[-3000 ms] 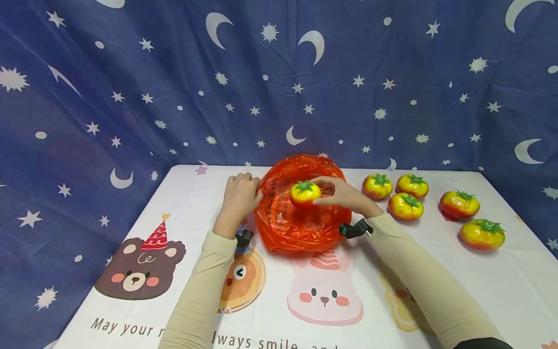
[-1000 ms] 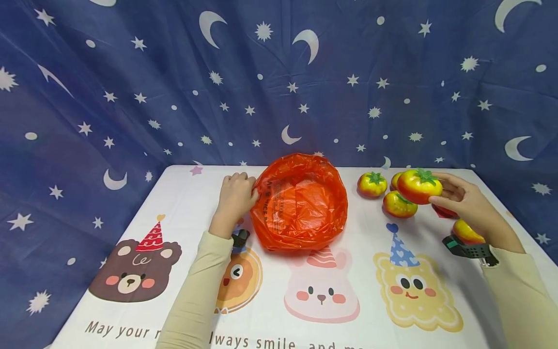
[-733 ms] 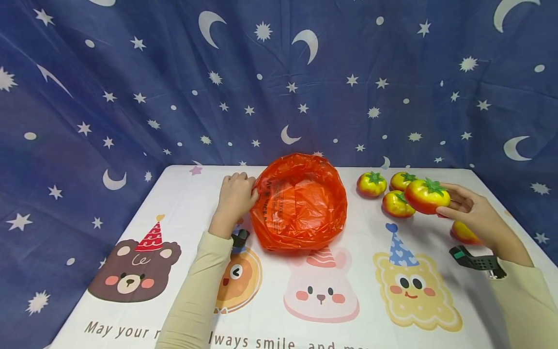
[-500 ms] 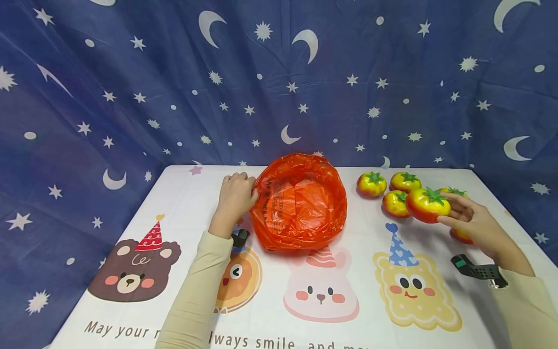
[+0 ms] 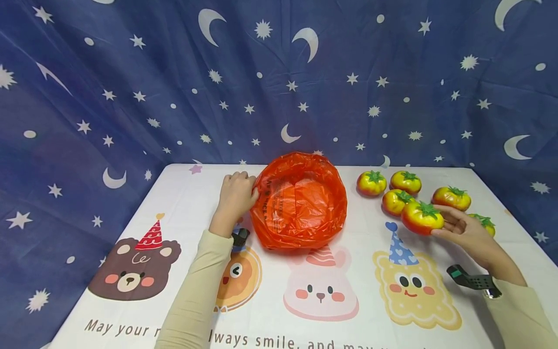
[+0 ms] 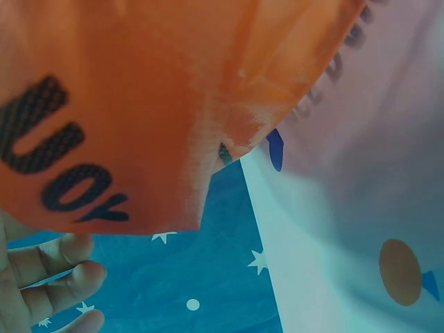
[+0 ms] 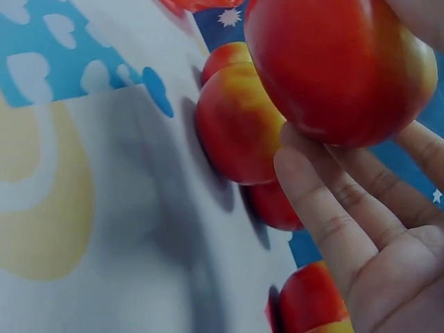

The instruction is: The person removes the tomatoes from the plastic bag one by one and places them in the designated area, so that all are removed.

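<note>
My left hand [image 5: 236, 199] grips the left rim of a red plastic bag [image 5: 301, 208], which stands wide-mouthed mid-table. In the left wrist view, printed bag plastic fills the upper part, with several curled fingers [image 6: 59, 270] beneath it. At the right, my right hand [image 5: 472, 237] holds a red-and-yellow tomato [image 5: 422, 218] with a green leafy top between thumb and fingers. The right wrist view shows that tomato [image 7: 340, 76] from below, apart from the tablecloth. In the head view it overlaps a tomato [image 5: 395, 201] lying just behind it.
More tomatoes lie about: two at the back, one [image 5: 371, 184] and another [image 5: 405, 182], one [image 5: 451, 198] farther right, and one [image 5: 485, 224] partly behind my right hand. A printed white tablecloth [image 5: 322, 295] covers the table. A starry blue curtain [image 5: 279, 87] hangs behind.
From over the bag, my right hand has gone right with the tomato, then lowered it toward the table's front. The left hand has kept its grip on the bag's rim.
</note>
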### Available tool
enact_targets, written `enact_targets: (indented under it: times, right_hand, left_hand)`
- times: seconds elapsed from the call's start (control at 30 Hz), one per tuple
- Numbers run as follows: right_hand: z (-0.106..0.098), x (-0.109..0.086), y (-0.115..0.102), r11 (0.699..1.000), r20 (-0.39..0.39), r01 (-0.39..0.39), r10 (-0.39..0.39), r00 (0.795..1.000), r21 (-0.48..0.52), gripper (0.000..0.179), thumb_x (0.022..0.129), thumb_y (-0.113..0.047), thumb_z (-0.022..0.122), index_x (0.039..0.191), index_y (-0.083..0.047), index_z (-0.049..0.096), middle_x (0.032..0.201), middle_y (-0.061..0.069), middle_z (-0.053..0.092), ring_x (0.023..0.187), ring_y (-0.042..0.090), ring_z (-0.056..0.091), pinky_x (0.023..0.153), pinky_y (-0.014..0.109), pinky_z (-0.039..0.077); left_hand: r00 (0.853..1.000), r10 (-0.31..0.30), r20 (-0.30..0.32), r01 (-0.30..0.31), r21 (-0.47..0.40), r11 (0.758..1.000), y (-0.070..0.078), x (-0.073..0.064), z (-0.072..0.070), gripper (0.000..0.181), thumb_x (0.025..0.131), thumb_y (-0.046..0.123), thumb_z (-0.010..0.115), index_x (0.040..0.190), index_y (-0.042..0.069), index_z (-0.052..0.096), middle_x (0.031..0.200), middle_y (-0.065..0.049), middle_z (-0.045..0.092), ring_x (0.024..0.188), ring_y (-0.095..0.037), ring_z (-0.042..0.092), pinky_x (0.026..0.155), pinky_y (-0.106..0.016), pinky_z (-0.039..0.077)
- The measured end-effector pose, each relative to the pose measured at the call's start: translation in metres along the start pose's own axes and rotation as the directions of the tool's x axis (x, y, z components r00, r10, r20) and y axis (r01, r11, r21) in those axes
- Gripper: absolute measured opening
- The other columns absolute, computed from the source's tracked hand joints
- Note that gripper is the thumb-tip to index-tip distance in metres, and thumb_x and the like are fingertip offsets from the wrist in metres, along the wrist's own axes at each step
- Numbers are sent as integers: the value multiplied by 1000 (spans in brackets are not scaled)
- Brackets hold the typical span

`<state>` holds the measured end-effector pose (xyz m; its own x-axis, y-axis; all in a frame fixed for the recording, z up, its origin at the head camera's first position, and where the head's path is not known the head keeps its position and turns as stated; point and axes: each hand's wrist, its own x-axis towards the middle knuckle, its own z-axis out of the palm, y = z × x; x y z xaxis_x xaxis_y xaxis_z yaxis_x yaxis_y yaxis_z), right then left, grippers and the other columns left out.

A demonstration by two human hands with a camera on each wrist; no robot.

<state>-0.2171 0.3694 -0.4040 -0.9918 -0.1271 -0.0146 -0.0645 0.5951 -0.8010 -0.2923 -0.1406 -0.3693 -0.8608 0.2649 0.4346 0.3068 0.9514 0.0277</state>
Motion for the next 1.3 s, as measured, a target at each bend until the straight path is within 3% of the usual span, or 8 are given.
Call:
enact_targets:
  times: [0.67,0.73,0.8,0.83,0.93,1.03,1.2,1.3]
  right_hand:
    - [9,-2,17,997,79,-40,46,996,-66,69,86,-25,66,140,2,32,108,-36,35,92,-29,40,76,3,43]
    - [9,-2,16,995,96,-54,62,993,-89,70,87,-26,66,140,2,31,114,-28,41,92,-29,39,76,3,44]
    - [9,-2,15,991,111,-62,76,991,-117,71,86,-28,66,141,2,31,125,-11,49,91,-29,38,76,4,44]
    - [9,-2,16,991,120,-57,72,990,-124,70,86,-27,66,140,2,32,125,-11,50,91,-29,38,76,4,43]
    - [8,-3,17,992,141,-40,57,988,-123,69,86,-25,66,139,3,33,125,-14,51,92,-28,40,77,4,43]
    - [7,-4,20,994,152,-33,48,987,-105,67,86,-25,66,139,2,34,110,-36,38,93,-26,42,78,5,43]
    - [6,-6,22,988,157,-52,74,985,-144,69,86,-29,66,140,-2,33,124,-16,46,93,-27,40,78,8,46]
    - [4,-8,24,988,161,-52,76,984,-143,71,86,-29,66,142,-2,32,124,-18,44,94,-28,38,79,8,46]
  left_hand:
    - [1000,0,-7,0,-8,1000,1,1,1,14,84,16,61,80,3,66,79,-14,63,76,-31,59,75,-46,46]
    - [1000,-6,1,6,-10,1000,1,1,0,14,84,16,61,80,4,66,80,-14,63,77,-31,59,76,-45,46]
    - [1000,-12,10,12,-11,1000,1,1,0,14,84,16,60,81,4,66,80,-13,63,77,-31,59,76,-45,45]
    - [1000,-12,11,13,-12,1000,1,1,0,14,84,16,60,81,4,66,80,-13,63,78,-31,59,77,-45,45]
    - [1000,-10,9,10,-9,1000,1,1,1,14,84,17,60,79,5,66,80,-13,63,79,-31,59,76,-46,45]
    - [1000,-6,4,6,-5,1000,0,1,1,14,83,17,60,78,5,65,80,-13,63,79,-31,59,76,-46,45]
    - [1000,-8,13,8,-6,1000,0,0,0,14,84,18,59,80,5,66,81,-13,63,80,-31,59,76,-45,45]
    - [1000,-9,14,9,-12,1000,1,0,-1,14,84,17,59,80,5,66,81,-13,63,79,-31,59,76,-45,45]
